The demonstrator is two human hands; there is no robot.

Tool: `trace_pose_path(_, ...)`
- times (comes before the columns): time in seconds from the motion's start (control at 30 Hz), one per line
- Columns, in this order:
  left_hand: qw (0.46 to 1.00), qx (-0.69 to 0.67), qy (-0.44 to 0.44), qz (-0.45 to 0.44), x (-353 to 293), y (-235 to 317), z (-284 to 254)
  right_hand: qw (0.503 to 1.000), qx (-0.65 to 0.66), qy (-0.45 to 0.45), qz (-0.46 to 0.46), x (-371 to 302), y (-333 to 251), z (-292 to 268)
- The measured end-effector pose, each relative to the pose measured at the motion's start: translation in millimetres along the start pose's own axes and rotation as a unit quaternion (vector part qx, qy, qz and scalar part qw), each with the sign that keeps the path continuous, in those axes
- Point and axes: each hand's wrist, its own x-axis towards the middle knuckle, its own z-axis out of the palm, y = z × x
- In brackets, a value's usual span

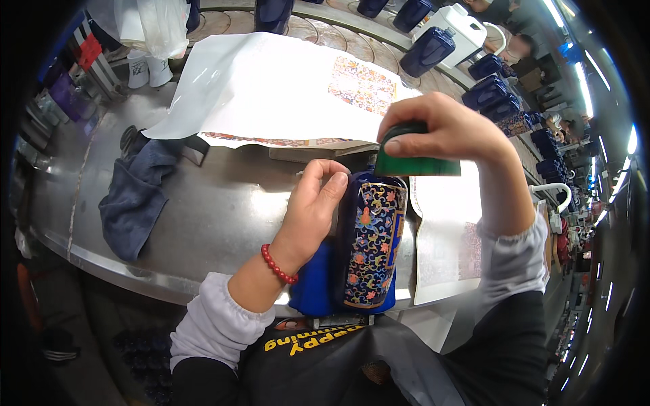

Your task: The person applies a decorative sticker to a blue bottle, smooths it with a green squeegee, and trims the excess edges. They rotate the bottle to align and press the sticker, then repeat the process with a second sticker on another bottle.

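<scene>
A dark blue bottle point(345, 223) lies in front of me, its neck pointing away and a colourful floral decal point(371, 243) covering its upper face. Beneath it is a bright blue cloth point(313, 281). My left hand point(308, 206), with a red bead bracelet on the wrist, is closed at the bottle's left shoulder, thumb and forefinger curled by its edge. A green flat scraper point(420, 161) is gripped in my right hand point(437, 128), over the bottle's neck end. The scraper partly hides the neck and the decal's far end.
White decal sheets point(264, 88) spread across the metal table point(217, 210), with another sheet point(447, 237) to the right. A grey-blue cloth point(135, 196) lies at left. Beyond, blue bottles point(428, 51) and a white jug point(457, 30) stand on a slatted conveyor point(325, 30).
</scene>
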Motion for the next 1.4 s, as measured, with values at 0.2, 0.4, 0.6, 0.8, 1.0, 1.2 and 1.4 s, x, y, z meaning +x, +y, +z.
trace_pose_path(0.2, 1.0, -0.023, -0.006, -0.006, 0, 3, -1, 0.991, -0.005, -0.133, 0.032, 41, -4, -13)
trace_pose_path(0.4, 1.0, -0.003, -0.006, 0.007, -2, 7, -2, 0.981, -0.031, -0.194, 0.011, 59, -13, -16)
trace_pose_path(0.6, 1.0, 0.005, -0.012, 0.018, -3, 6, -3, 0.979, 0.001, -0.202, 0.001, 66, -10, -8)
trace_pose_path(0.8, 0.994, 0.064, 0.0, 0.092, 0, 5, 5, 0.993, 0.055, -0.101, -0.031, 54, 3, -7)
trace_pose_path(1.0, 0.994, 0.105, 0.009, 0.022, 9, 4, 15, 0.991, 0.084, 0.103, -0.006, 11, 16, 5)
trace_pose_path(1.2, 0.996, -0.085, -0.016, -0.026, 17, -5, 10, 0.959, 0.152, 0.232, 0.053, -24, 22, 36)
trace_pose_path(1.4, 0.994, -0.102, -0.019, -0.018, 13, -11, 8, 0.918, 0.263, 0.283, 0.084, -49, 7, 70)
